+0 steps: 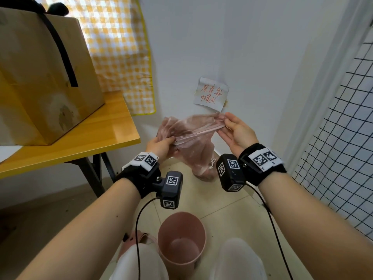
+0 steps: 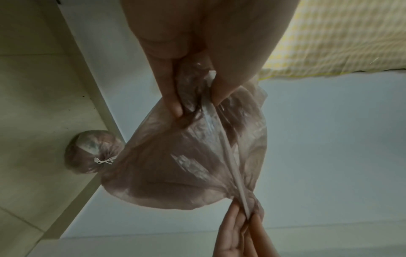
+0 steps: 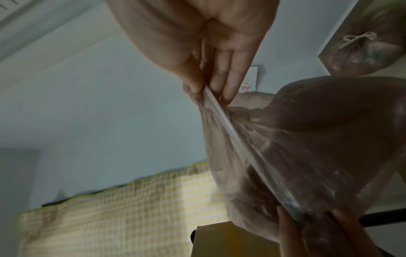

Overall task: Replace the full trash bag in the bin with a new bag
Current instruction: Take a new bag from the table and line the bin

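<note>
Stretching thin translucent pink new bag (image 1: 189, 128) between pinching left hand (image 1: 161, 147) and right hand (image 1: 237, 130); tied full pink bag (image 1: 203, 164) already out on floor; empty round pink bin (image 1: 181, 239) below, unlined.

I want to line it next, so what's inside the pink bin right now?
The pink bin shows only its bare pink wall and floor; no liner in it. The new bag is stretched between the left hand and the right hand.

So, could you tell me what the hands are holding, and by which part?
Both the left hand and right hand pinch the new pink bag at its drawstring rim, stretched between them.
</note>
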